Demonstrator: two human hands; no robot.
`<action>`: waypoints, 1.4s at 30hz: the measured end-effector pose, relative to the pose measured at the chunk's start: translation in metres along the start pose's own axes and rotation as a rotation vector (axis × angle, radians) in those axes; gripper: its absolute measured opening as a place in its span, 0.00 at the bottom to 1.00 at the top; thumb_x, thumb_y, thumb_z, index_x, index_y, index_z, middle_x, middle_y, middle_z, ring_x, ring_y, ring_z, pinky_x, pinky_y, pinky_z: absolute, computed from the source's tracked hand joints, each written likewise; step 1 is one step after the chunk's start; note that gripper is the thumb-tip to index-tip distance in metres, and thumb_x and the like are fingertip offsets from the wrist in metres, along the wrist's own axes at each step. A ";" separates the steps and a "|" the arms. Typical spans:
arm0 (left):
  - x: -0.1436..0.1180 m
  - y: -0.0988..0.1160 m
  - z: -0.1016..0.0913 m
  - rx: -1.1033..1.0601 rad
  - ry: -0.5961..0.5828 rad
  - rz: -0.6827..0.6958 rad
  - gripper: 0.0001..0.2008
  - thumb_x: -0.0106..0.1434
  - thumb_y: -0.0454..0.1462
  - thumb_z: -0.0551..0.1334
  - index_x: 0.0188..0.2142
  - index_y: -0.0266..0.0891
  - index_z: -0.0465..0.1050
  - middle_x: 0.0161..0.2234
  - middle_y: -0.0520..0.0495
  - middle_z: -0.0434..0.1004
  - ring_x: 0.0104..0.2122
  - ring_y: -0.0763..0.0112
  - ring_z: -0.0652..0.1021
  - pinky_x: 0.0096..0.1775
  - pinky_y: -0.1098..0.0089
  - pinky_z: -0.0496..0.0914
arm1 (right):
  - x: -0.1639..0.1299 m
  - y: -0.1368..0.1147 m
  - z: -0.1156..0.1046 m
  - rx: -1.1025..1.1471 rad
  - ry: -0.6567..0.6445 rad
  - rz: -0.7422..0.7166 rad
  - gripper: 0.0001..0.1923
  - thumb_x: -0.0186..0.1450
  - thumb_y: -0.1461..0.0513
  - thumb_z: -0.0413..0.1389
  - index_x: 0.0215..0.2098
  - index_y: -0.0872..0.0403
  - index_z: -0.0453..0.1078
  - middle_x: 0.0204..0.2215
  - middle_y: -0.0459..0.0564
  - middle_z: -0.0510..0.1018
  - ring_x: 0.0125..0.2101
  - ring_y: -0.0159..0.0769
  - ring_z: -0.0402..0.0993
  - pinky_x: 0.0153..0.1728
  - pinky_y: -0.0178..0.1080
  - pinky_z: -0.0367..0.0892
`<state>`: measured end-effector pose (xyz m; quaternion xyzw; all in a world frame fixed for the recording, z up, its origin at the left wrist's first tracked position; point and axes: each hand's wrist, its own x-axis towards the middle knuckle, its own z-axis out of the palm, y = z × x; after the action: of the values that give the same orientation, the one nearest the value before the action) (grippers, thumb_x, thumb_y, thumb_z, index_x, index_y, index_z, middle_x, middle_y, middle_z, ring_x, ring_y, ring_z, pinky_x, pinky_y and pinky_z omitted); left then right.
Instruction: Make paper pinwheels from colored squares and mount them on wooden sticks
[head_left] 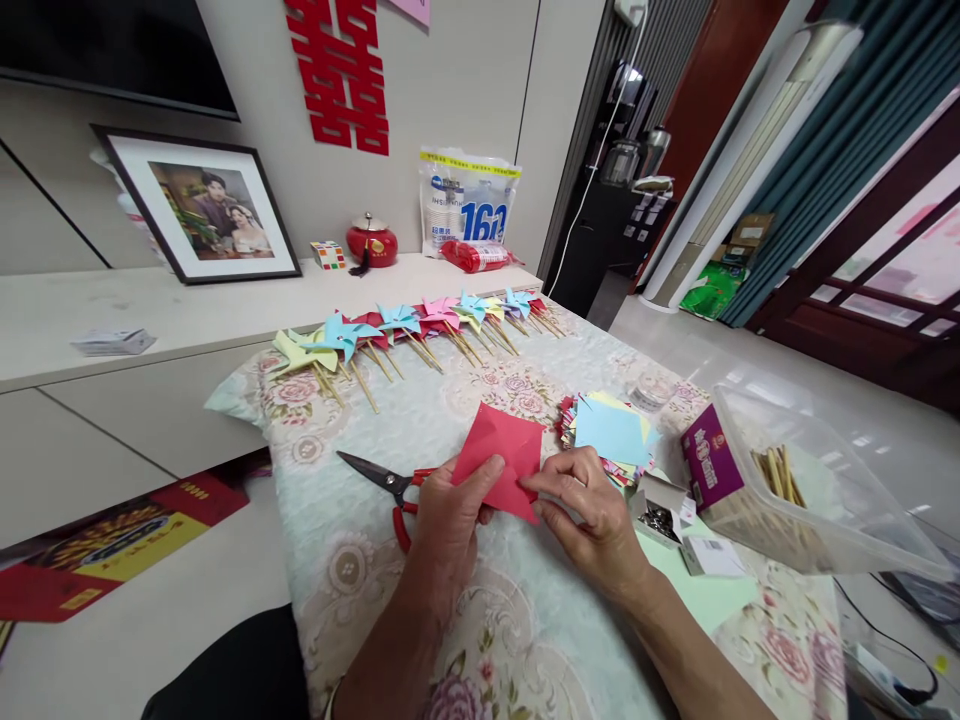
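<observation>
A square of red paper (pixel 501 440) with faint creases is held up over the table. My left hand (pixel 457 500) grips its left side, thumb lying across the front. With thumb and fingers, my right hand (pixel 585 510) pinches the paper's lower right edge. Beneath and behind my left hand lie scissors (pixel 382 475) with red handles, their dark blades pointing left. Just right of the paper sits a stack of coloured paper sheets (pixel 611 432), light blue on top. Near my right wrist, a small open box (pixel 660 515) holds shiny metal pins or fasteners.
Several paper pinwheels (pixel 397 322) on wooden sticks line the back of the flowered tablecloth (pixel 330 540). A clear plastic bin (pixel 847 500) with sticks (pixel 780 475) stands at right. A small white box (pixel 712 557) rests on green paper (pixel 697 600).
</observation>
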<state>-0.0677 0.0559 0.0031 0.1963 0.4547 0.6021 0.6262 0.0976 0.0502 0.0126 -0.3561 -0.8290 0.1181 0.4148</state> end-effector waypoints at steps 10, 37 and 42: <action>-0.006 -0.005 0.004 0.142 -0.033 0.042 0.14 0.47 0.42 0.72 0.27 0.36 0.72 0.17 0.58 0.65 0.17 0.80 0.59 0.20 0.75 0.54 | 0.000 0.000 -0.001 0.088 -0.020 0.043 0.06 0.68 0.68 0.57 0.38 0.51 0.74 0.33 0.49 0.74 0.38 0.39 0.69 0.41 0.45 0.62; -0.009 -0.015 0.006 0.228 -0.054 0.058 0.10 0.48 0.40 0.70 0.27 0.35 0.77 0.20 0.50 0.76 0.20 0.74 0.69 0.25 0.73 0.66 | 0.003 -0.001 0.001 0.328 -0.043 0.579 0.08 0.60 0.59 0.58 0.24 0.53 0.70 0.27 0.47 0.73 0.34 0.39 0.69 0.37 0.40 0.60; -0.010 -0.015 0.007 0.268 -0.053 0.086 0.10 0.49 0.40 0.69 0.28 0.35 0.77 0.20 0.50 0.75 0.20 0.74 0.70 0.25 0.73 0.66 | 0.002 0.000 0.002 0.350 -0.048 0.615 0.09 0.60 0.59 0.58 0.24 0.53 0.69 0.26 0.47 0.74 0.32 0.39 0.69 0.37 0.40 0.60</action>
<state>-0.0521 0.0456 -0.0018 0.3133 0.5054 0.5568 0.5800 0.0955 0.0523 0.0128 -0.5095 -0.6598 0.3862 0.3949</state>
